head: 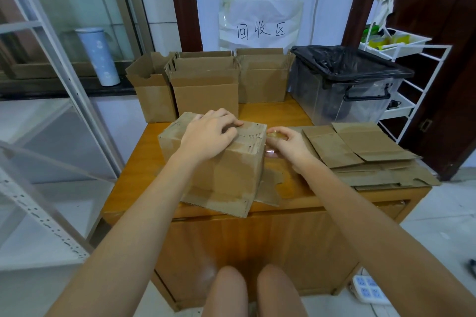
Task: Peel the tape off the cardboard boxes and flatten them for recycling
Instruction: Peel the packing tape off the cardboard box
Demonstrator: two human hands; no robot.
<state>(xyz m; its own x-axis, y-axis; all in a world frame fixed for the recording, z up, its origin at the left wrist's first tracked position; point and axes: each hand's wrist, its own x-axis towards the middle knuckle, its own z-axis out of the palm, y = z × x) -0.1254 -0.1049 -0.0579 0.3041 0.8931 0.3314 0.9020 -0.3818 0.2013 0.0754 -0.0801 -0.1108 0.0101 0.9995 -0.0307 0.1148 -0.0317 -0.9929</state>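
Right now, reading from the left of the frame inward, my left hand (210, 134) lies on top of the cardboard box (213, 162) at the centre of the frame, fingers bent and pressing down near its far right top edge, so it braces the box rather than grips it. That box stands on the wooden table (296, 113) with its lower flaps splayed toward me, and its top face is scuffed where the surface has already torn. Just to its right, at the box's upper right corner, my right hand (286, 143) pinches a wad of clear tape (273, 135) between thumb and fingertips; the strip looks to run from my fingers onto the box's right edge, though glare makes the far end hard to follow. To do this well, I judge I should keep the left palm heavy so the box does not slide, and draw the tape low and slowly along the seam rather than straight up, since a steep pull would likely rip more paper. Further right, the flattened boxes (360, 152) lie stacked, where this one belongs once collapsed, and behind them at upper right stands the clear bin with a black liner (345, 85), a likely place for the wad.
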